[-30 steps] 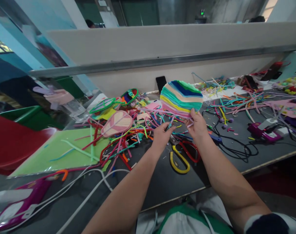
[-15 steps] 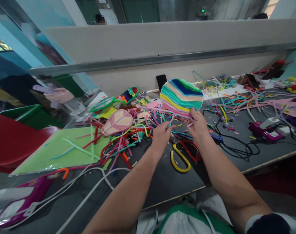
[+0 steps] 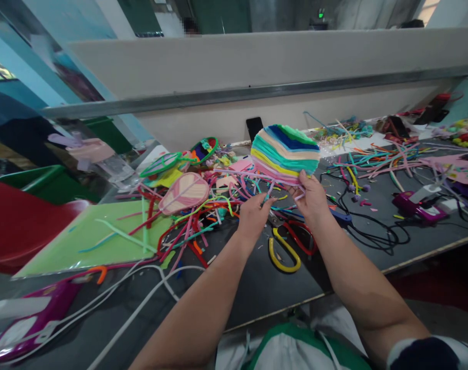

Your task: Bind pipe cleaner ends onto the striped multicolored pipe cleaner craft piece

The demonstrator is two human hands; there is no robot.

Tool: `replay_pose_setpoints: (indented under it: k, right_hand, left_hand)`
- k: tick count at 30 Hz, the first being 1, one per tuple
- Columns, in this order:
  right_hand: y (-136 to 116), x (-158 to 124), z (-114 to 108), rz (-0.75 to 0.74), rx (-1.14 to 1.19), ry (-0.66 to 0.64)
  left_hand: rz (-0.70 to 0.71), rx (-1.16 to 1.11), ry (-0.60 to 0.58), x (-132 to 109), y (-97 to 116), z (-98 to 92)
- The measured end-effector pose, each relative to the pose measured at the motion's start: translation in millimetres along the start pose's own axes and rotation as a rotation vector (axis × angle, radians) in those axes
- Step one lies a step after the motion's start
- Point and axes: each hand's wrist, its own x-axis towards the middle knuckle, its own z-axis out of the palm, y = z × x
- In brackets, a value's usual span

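A round panel of pipe cleaners (image 3: 286,151), striped in green, navy, peach, teal, yellow and pink, is tilted up over the table. My right hand (image 3: 310,192) grips its lower right edge between thumb and fingers. To its left, my left hand (image 3: 254,213) is closed in a pinch on a thin lilac pipe cleaner (image 3: 270,191) just below the panel's lower edge. Part of that pipe cleaner is hidden by the fingers. Below the hands lie yellow- and red-handled scissors (image 3: 286,257), their blades partly covered.
Loose pipe cleaners (image 3: 195,221) litter the table at left, beside a pink leaf-shaped piece (image 3: 184,192) and a green sheet (image 3: 118,231). Purple glue guns (image 3: 419,205) with cables lie on both sides. A phone (image 3: 254,127) leans by the partition, and a bottle (image 3: 103,159) stands left.
The hands and striped panel keep nearly the same pose, with the whole view shifting slightly. Behind the partition, a person's head has moved right.
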Motion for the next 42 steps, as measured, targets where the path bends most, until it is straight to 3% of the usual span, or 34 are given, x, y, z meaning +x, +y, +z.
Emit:
replay_pose_setpoints:
  k: [14,19,23,28,34,36,42]
  right_hand:
    - [0,0,0,0.003,-0.058,0.013]
    - [-1,0,0,0.008,-0.060,0.019]
    - [-3,2,-1,-0.009,-0.035,-0.014]
    - [-6,3,-2,-0.013,-0.062,-0.024]
    - [-9,2,-3,0.047,-0.076,-0.095]
    - [-10,1,-1,0.090,-0.090,-0.120]
    - [-10,-3,6,0.143,-0.122,-0.136]
  left_hand:
    - [0.046,0.031,-0.014,-2,0,0.0]
    - [-0.005,0.020,-0.025,-1,2,-0.4]
    - [-0.181,-0.208,-0.095,3,8,-1.8]
    - [-0.523,-0.771,-0.276,9,12,-3.8]
    - [-0.613,-1.011,-0.476,10,12,-11.4]
    - [-0.642,-1.034,-0.472,10,12,-11.8]
    - [-0.683,-1.185,-0.283,10,14,-8.9]
